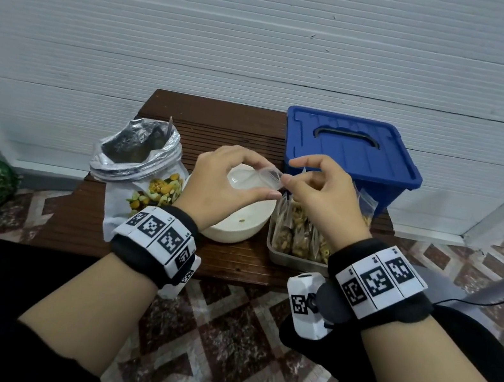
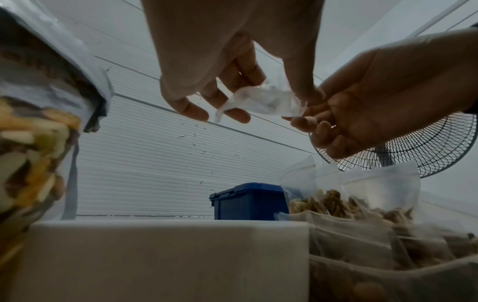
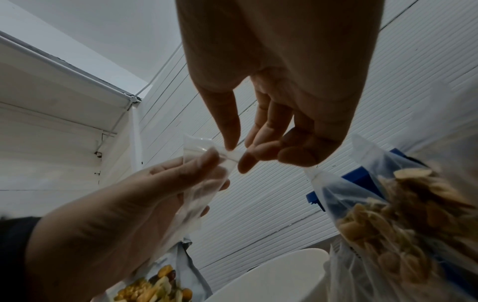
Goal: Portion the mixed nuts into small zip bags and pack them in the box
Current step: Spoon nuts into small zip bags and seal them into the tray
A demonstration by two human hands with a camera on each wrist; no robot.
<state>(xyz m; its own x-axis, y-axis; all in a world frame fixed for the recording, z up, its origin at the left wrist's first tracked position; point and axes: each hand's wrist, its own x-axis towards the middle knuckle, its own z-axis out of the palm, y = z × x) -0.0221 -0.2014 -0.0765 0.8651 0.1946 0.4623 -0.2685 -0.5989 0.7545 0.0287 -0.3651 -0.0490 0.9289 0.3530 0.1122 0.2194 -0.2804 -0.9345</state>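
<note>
Pinching one empty zip bag [image 1: 269,177] between them, the left hand [image 1: 225,182] and right hand [image 1: 321,193] meet above the white bowl [image 1: 237,225]; each holds the bag with thumb and fingertips curled onto the clear film, the other fingers loosely bent. One mixed-nut pouch [image 1: 139,154] stands open just left of the bowl. Right of it, one metal tray [image 1: 286,257] holds several filled bags [image 1: 300,233], too crowded to count. One blue box [image 1: 352,151], lid on, sits behind the tray at the table's [image 1: 220,266] far right corner. Bare tabletop lies along the near edge and behind the bowl.
</note>
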